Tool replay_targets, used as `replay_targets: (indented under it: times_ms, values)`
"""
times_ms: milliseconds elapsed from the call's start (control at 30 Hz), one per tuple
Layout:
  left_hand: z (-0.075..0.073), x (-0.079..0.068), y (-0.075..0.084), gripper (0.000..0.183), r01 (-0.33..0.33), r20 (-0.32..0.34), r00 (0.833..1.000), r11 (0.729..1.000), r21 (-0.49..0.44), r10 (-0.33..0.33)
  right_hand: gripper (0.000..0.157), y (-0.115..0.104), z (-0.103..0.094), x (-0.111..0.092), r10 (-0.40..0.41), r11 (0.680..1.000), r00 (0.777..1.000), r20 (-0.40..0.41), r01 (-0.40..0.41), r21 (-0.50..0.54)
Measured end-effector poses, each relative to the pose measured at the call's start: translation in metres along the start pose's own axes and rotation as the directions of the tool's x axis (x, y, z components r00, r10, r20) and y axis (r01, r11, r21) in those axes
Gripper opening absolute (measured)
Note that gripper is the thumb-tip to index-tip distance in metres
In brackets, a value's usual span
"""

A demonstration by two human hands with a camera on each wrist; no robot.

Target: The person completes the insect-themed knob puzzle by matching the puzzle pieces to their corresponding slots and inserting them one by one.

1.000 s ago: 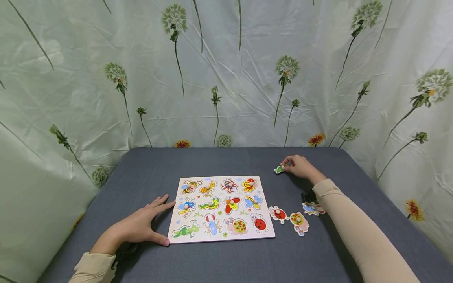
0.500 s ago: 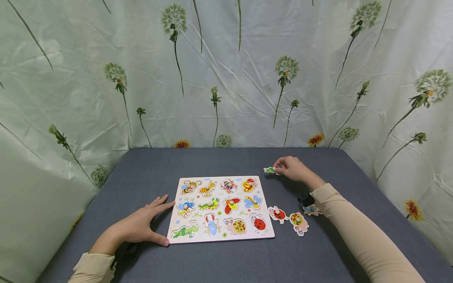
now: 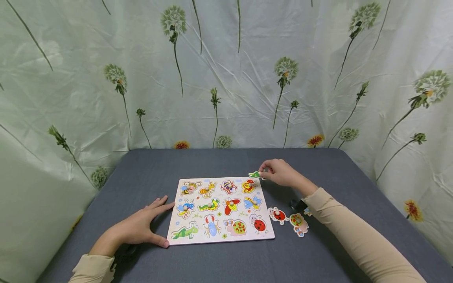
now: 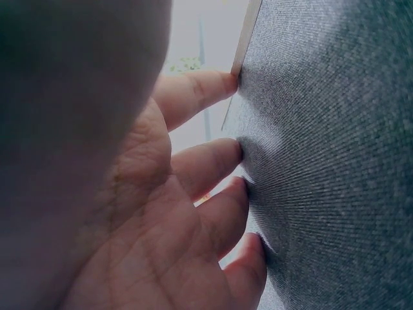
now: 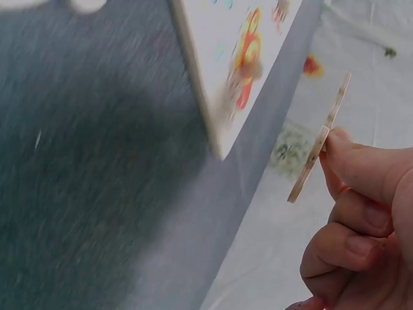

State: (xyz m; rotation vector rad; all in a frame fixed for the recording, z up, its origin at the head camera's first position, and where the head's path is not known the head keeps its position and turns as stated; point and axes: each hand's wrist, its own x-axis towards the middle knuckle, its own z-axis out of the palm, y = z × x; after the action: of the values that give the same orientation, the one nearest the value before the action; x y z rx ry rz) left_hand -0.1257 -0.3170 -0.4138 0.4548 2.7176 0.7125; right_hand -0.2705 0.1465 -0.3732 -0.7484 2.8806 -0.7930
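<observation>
A pale wooden peg puzzle board (image 3: 226, 216) with colourful insect pictures lies flat on the table. My left hand (image 3: 136, 228) rests at its left side with fingers spread, thumb and index fingertip touching the edge; in the left wrist view the fingertips (image 4: 226, 152) press on the cloth. My right hand (image 3: 279, 173) pinches a thin green insect-shaped puzzle piece (image 3: 254, 174) between thumb and fingers, above the board's far right corner. Seen edge-on in the right wrist view, the puzzle piece (image 5: 306, 168) is tilted. Knobs stand on the upper two rows; the bottom row shows none.
Right of the board lie a ladybug piece (image 3: 278, 215) and a snail piece (image 3: 296, 221). A blue piece (image 3: 307, 212) is mostly hidden under the right wrist. Dark grey cloth covers the table (image 3: 212, 263); a flowered curtain (image 3: 226, 70) hangs behind it.
My right hand has moved left with the green insect-shaped puzzle piece, from the table's far right to the board's far right corner. The left hand and the board stay in place.
</observation>
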Motion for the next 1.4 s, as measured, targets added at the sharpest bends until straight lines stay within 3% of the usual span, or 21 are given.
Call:
replay_targets:
  times_ms: [633, 1000, 1400]
  values:
    - [0.0, -0.001, 0.0, 0.118, -0.031, -0.014, 0.999, 0.999, 0.016, 0.031, 0.014, -0.064, 0.018, -0.007, -0.137, 0.991, 0.988, 0.077, 0.137, 0.011]
    - [-0.001, 0.0, 0.0, 0.12, -0.014, -0.008, 1.0, 1.0, 0.009, 0.014, 0.014, -0.089, 0.035, -0.006, -0.214, 0.977, 0.97, 0.114, 0.214, 0.009]
    - [-0.001, -0.001, 0.001, 0.119, -0.012, -0.006, 1.0, 1.0, 0.012, 0.012, 0.006, -0.108, 0.059, -0.003, -0.234, 0.97, 0.961, 0.145, 0.222, 0.095]
